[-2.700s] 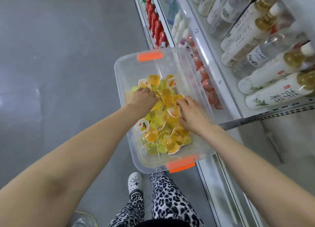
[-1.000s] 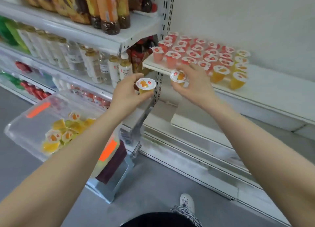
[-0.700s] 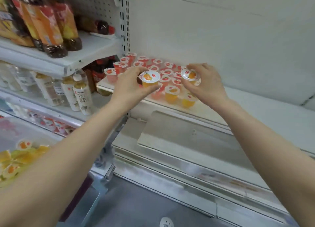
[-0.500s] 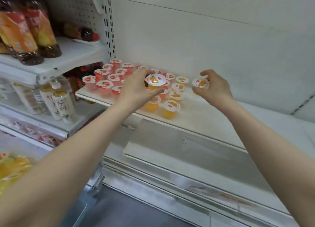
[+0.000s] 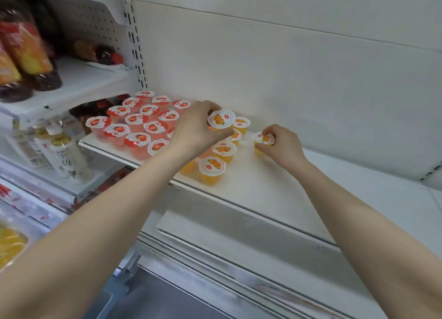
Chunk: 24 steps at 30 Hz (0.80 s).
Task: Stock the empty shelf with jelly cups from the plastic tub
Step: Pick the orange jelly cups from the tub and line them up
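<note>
Shelf (image 5: 275,189) part-stocked — right hand (image 5: 282,148) pinches cup (image 5: 264,138) at far edge, likely starting a column; left hand (image 5: 193,129) grips next cup (image 5: 221,119).

We're seeing clear glossy plastic on each jelly cup (image 5: 211,175), slick printed film on the lids (image 5: 221,119); the shelf (image 5: 275,189) looks smooth, matt white, and the bottles (image 5: 64,156) gleam, shiny plastic too.

The left hand (image 5: 196,129) covers some orange jelly cups with white lids (image 5: 211,171). The dark bottles with orange labels (image 5: 26,48) are blurred; the left edge cuts the clear plastic tub (image 5: 25,235).
</note>
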{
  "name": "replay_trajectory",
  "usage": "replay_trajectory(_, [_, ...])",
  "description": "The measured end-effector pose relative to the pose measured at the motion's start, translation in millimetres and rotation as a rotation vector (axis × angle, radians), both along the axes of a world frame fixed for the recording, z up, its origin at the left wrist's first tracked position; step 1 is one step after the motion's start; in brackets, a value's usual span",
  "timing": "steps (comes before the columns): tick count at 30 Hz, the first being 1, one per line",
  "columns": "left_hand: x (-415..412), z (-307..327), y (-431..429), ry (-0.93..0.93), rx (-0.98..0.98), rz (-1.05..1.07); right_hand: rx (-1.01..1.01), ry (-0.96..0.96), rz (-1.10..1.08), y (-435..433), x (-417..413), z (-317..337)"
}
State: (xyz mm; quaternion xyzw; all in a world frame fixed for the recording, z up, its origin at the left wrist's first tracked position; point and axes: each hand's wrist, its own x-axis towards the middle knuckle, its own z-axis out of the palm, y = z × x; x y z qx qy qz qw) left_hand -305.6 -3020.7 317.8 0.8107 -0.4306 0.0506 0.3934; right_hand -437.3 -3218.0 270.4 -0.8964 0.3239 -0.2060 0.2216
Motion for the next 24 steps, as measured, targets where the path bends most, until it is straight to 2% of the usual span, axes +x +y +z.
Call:
replay_trajectory(12, [-1,-1,-32,-0.020,0.073,-0.001,-0.057,-0.011,0.025,-26,24,-4])
replay_trajectory(19, [-5,-10,-62,-0.138,0.125,-0.048,-0.206,0.113,0.176,-41,9,3])
replay_trajectory(24, [-15,-15,-78,-0.307,0.308,-0.090,-0.359,0.129,0.153,-57,-5,12])
